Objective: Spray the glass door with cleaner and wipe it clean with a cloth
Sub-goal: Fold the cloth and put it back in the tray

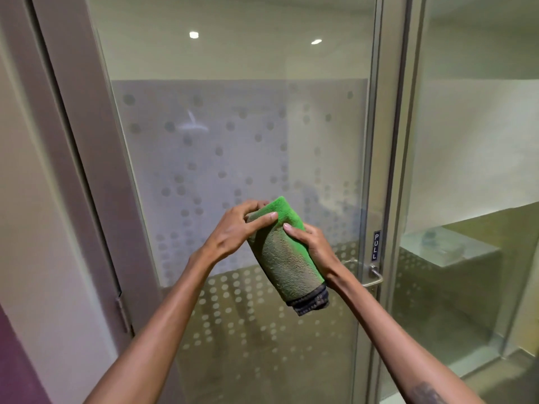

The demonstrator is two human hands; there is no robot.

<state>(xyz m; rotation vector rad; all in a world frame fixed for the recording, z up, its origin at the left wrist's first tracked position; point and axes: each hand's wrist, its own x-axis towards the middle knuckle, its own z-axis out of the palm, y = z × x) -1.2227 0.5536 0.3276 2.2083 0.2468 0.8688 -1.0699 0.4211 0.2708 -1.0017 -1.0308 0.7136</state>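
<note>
Fingers [264,218] of 2 hands hide part of folded cloth [284,258].

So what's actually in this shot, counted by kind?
Hands: 2, left and right
Green cloth: 1
Glass door: 1
Door handle: 1
PULL sign: 1
Total: 6

My arms are bare to the elbow with no sleeves, rings or watch, and a dark tattoo [427,393] marks my right forearm.
</note>
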